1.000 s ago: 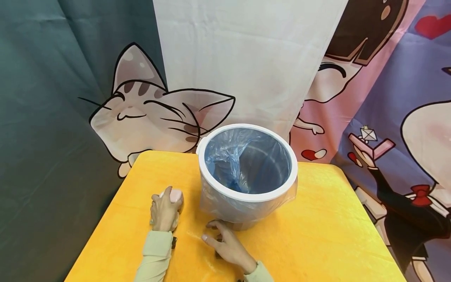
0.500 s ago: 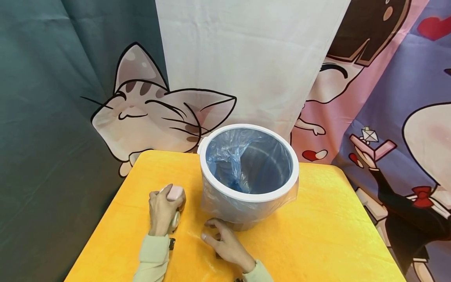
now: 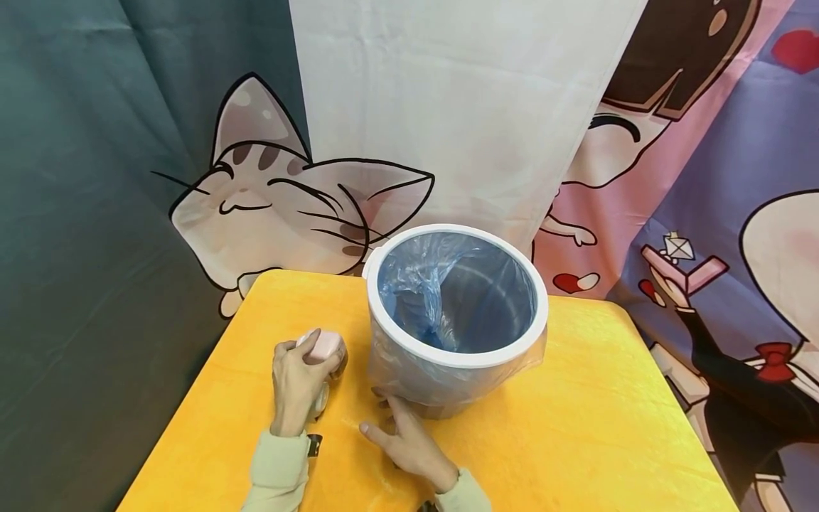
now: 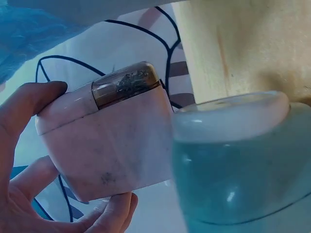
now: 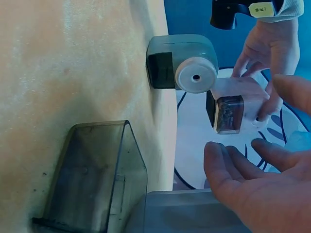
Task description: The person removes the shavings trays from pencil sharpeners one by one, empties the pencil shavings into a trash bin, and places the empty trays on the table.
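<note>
My left hand [image 3: 296, 384] holds a pink pencil sharpener [image 4: 109, 138] above the table, thumb on one side and fingertips on the other. Dark shavings show behind its see-through brown drawer [image 4: 127, 83]. Close by, a teal pencil sharpener [image 5: 187, 60] sits on the table, its round white face with a hole visible in the right wrist view. My right hand [image 3: 409, 439] is held with fingers loosely spread near the foot of the bin and holds nothing. Below it on the table lies a loose see-through drawer [image 5: 92, 165], mostly hidden by the hand in the head view.
A round bin with a white rim [image 3: 457, 359] and a thin bluish plastic liner [image 3: 435, 299] stands at the table's middle. The yellow table [image 3: 608, 412] stretches to its right. A cartoon-printed curtain [image 3: 473, 107] hangs right behind the table.
My left hand has raised the pink pencil sharpener a little, away from the teal one. The right thumb and fingers have spread slightly further apart. The head view has shifted a bit.
</note>
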The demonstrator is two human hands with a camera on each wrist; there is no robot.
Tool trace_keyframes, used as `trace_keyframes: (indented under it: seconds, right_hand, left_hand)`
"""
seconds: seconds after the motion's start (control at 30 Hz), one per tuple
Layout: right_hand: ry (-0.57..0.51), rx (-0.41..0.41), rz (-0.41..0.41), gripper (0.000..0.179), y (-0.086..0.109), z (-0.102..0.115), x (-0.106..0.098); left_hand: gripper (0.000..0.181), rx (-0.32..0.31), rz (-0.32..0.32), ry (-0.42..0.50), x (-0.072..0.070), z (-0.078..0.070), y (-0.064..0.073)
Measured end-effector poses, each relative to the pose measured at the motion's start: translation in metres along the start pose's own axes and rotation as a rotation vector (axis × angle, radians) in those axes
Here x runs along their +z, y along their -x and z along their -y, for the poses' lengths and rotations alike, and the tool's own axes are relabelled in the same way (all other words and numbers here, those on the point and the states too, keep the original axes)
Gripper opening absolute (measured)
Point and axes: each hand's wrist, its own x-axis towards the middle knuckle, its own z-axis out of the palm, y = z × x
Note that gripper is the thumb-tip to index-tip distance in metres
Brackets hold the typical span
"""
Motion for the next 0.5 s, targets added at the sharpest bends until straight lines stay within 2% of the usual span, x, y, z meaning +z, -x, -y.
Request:
trace_keyframes:
  seconds: [0.2, 0.3, 0.5]
  right_hand:
    - [-0.002, -0.014, -0.022, 0.063, -0.003, 0.003, 0.003]
    - [-0.031, -0.012, -0.051, 0.063, -0.005, 0.004, 0.006]
    - [-0.077, 0.058, -0.129, 0.060, -0.006, 0.006, 0.012]
  left_hand:
    - [0.060, 0.031, 0.029, -0.027, -0.005, -0.010, 0.008]
    - [0.061, 0.026, 0.051, -0.042, -0.007, -0.016, 0.013]
    - [0.060, 0.026, 0.102, -0.039, -0.012, -0.025, 0.019]
